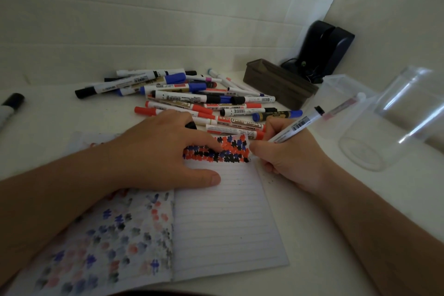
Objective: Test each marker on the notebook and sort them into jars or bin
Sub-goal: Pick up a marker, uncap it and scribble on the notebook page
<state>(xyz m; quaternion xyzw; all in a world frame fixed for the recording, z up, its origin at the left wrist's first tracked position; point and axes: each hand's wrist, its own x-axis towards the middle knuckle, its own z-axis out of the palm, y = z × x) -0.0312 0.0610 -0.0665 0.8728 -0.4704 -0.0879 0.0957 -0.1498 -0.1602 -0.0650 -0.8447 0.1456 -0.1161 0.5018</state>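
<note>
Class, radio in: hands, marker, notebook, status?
Left hand flat on notebook. Right hand grips marker, tip at page. Marker pile behind; nothing blocking.

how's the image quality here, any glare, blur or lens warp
Head view: dim, flat lighting with a grey cast; wide-angle warp bends the forearms and wall lines; the clear jars catch streaky highlights; the marker barcode and notebook lines stay fairly sharp, edges softer.

White table [60, 122], everything placed relative to the open notebook [216, 211].
Marker pile [192, 98] just behind the notebook; lone black-capped marker [10, 106] far left of it; brown tray [278, 84] behind-right, dark device [324, 48], maybe a speaker, beyond that; clear jars [374, 132] right of the notebook; both forearms rest alongside.
</note>
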